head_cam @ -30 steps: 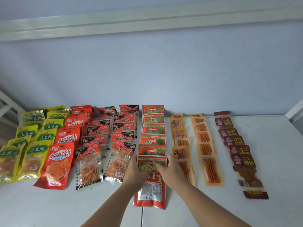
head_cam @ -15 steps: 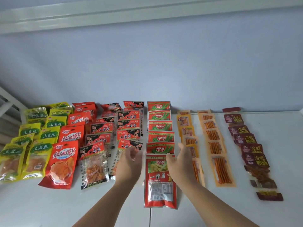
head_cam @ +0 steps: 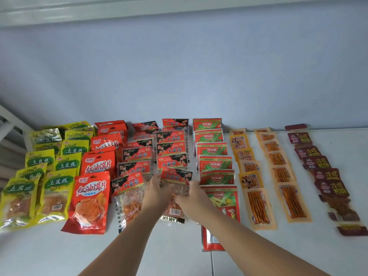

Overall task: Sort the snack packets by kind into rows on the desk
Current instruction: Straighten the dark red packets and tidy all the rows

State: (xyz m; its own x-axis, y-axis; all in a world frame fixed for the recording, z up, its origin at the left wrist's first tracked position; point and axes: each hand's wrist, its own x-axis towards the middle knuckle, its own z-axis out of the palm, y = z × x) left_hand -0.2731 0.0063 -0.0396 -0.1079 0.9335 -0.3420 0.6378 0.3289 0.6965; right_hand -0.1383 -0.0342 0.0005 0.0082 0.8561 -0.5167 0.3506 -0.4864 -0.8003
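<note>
Snack packets lie in rows on a white desk [head_cam: 179,253]. From the left: yellow-green packets [head_cam: 57,184], big red packets [head_cam: 89,204], two rows of red-and-black packets [head_cam: 131,168], red-and-green packets [head_cam: 217,176], two rows of orange stick packets [head_cam: 258,206], dark maroon packets [head_cam: 326,174]. My left hand [head_cam: 157,192] and my right hand [head_cam: 193,198] both rest on the front red-and-black packet [head_cam: 176,177] of the second such row, one at each side. Whether the fingers grip it or only press on it is unclear.
A pale blue wall [head_cam: 199,76] stands right behind the rows. A white frame [head_cam: 12,124] shows at the far left. A seam [head_cam: 212,263] splits the desk near its front edge. Bare desk lies in front of the rows.
Both hands left the front red-and-green packet and moved left onto the front red-and-black packet. The camera also shifted closer.
</note>
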